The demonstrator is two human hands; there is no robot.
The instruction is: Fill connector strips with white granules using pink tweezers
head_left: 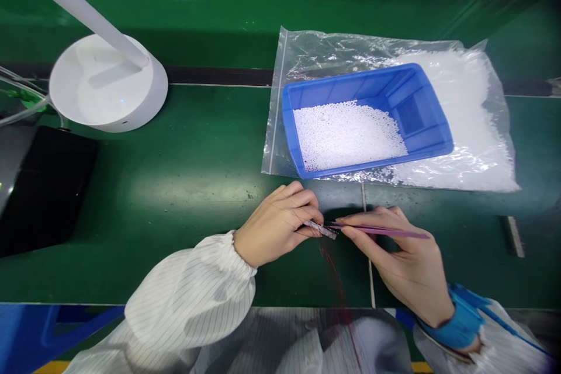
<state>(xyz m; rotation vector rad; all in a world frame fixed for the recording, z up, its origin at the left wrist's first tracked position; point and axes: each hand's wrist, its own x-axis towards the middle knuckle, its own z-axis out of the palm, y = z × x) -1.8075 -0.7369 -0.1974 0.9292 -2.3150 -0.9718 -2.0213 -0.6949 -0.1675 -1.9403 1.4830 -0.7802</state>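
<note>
While our left hand pinches small grey strip above worktop, our right hand grips pink tweezers. Strip lies just left of tweezers, long axis slanting down toward right; tweezers run nearly sideways, tips pointing left at strip's free end. Whether tips touch, we cannot tell. Left hand nearer strip. Red strands hang below, too fine to count. We count 1 held strip, 1 tweezers, 1 blue bin of white beads, 1 clear bag beneath, 1 loose block at right.
</note>
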